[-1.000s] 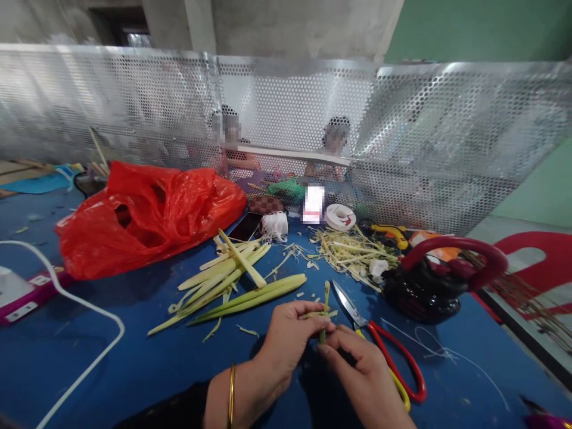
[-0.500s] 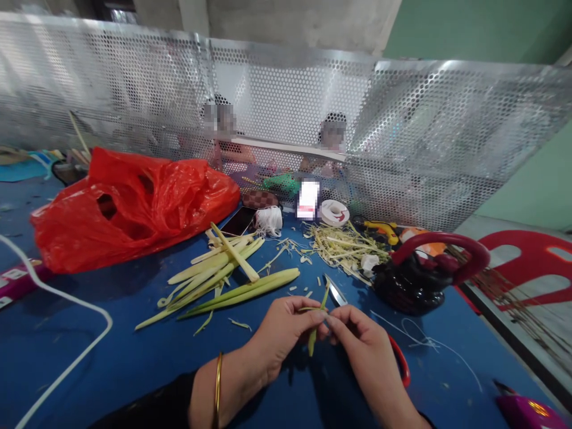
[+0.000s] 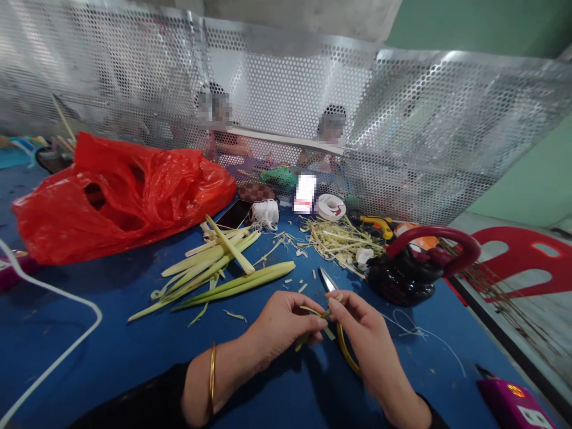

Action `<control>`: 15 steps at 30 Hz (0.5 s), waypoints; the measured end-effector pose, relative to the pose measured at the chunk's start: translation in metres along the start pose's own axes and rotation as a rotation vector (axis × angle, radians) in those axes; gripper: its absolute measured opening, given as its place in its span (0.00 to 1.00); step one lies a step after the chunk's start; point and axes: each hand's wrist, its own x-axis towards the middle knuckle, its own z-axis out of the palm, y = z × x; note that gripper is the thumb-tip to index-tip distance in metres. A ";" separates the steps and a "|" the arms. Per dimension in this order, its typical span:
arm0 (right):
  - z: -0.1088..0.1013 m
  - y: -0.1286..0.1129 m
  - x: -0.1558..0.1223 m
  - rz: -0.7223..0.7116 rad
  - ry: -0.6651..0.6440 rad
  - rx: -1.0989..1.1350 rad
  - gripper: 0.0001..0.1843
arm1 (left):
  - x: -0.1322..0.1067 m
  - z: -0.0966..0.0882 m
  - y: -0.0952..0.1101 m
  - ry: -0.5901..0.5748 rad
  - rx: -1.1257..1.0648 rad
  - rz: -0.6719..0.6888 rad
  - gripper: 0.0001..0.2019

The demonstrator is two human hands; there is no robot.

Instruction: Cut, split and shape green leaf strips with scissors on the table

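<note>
A narrow green leaf strip (image 3: 305, 341), bent or folded, is pinched between my two hands at the front middle of the blue table. My left hand (image 3: 286, 322), with a gold bangle at the wrist, has thumb and fingers closed on it. From the other side my right hand (image 3: 360, 325) pinches the strip's upper end; its lower fingers are partly hidden. Beneath my right hand lies a pair of scissors (image 3: 329, 281), blade pointing away. Left of the hands are long green leaf pieces (image 3: 263, 277) and a pile of pale stalks (image 3: 223, 253).
A red plastic bag (image 3: 125, 196) fills the back left. Thread spools (image 3: 332, 207), a phone (image 3: 305, 193) and shredded trimmings (image 3: 337, 241) lie at the back. A black pot with a dark red handle (image 3: 397, 277) stands right. Behind a perforated metal screen (image 3: 286, 77) two people sit.
My right hand has shifted its pinch to the strip's upper end, and the strip is now bent between the hands. More of the scissors' handle shows. The view has tilted slightly.
</note>
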 end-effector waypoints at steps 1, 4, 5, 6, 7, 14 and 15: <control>0.000 0.000 0.000 0.010 -0.004 0.009 0.16 | 0.000 0.000 -0.001 -0.028 0.002 -0.005 0.09; 0.001 -0.001 -0.002 0.013 -0.011 -0.007 0.14 | -0.001 0.002 -0.002 -0.053 0.001 0.003 0.10; 0.001 -0.001 -0.002 0.010 -0.004 -0.013 0.14 | 0.000 0.002 -0.003 -0.050 0.006 0.004 0.09; 0.002 -0.001 -0.003 0.008 0.005 -0.019 0.13 | 0.000 0.002 -0.003 -0.042 0.013 0.001 0.08; 0.002 -0.001 -0.004 0.008 0.015 -0.026 0.13 | 0.000 0.003 -0.003 -0.033 0.022 -0.004 0.07; 0.003 0.001 -0.002 0.036 0.048 0.000 0.14 | 0.002 0.002 -0.003 -0.019 0.075 -0.016 0.06; 0.003 0.000 -0.002 0.046 0.048 0.018 0.15 | 0.002 0.002 -0.003 -0.017 0.067 -0.005 0.05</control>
